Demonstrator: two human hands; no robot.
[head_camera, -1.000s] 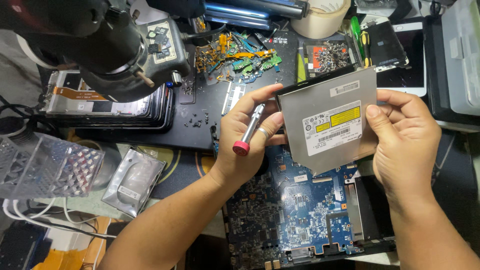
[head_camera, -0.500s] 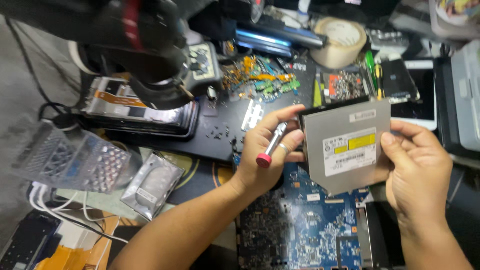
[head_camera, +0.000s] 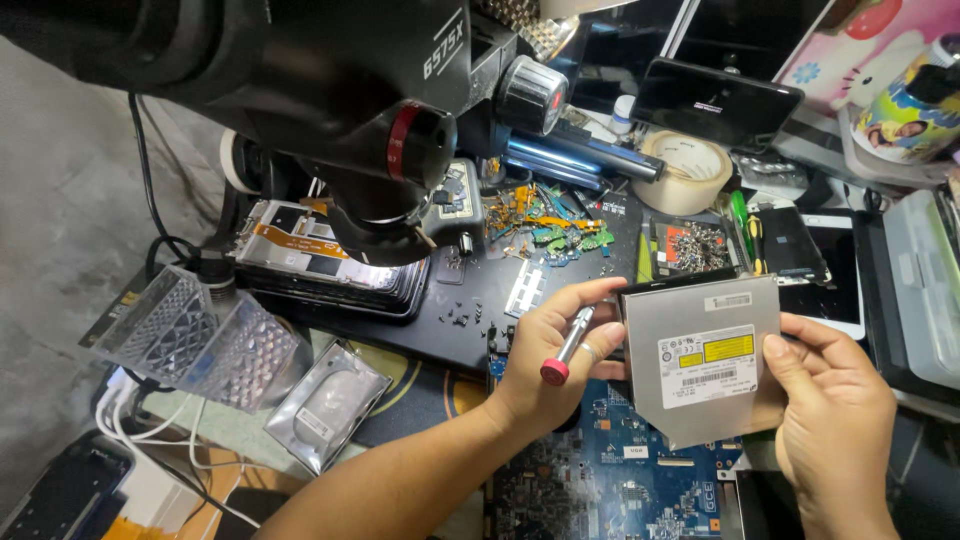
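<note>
A flat silver optical drive (head_camera: 700, 360) with a white and yellow label is held level above a blue circuit board (head_camera: 620, 480). My left hand (head_camera: 545, 365) grips the drive's left edge and also pinches a small screwdriver (head_camera: 565, 348) with a red cap between its fingers. On the drive's right edge, my right hand (head_camera: 835, 420) holds with the thumb on top.
A black microscope head (head_camera: 340, 100) hangs over the bench at upper left. Beneath it lie stacked phone frames (head_camera: 310, 255) and a black mat (head_camera: 480, 300) with screws. A tape roll (head_camera: 685, 170), parts tray (head_camera: 695, 245), phones, clear plastic lens block (head_camera: 200, 340) and silver bag (head_camera: 325, 400) surround the work.
The view has tilted up and shifted, bringing the microscope and back shelf into sight. Both hands keep the drive at the same height; it sits slightly lower right in the frame.
</note>
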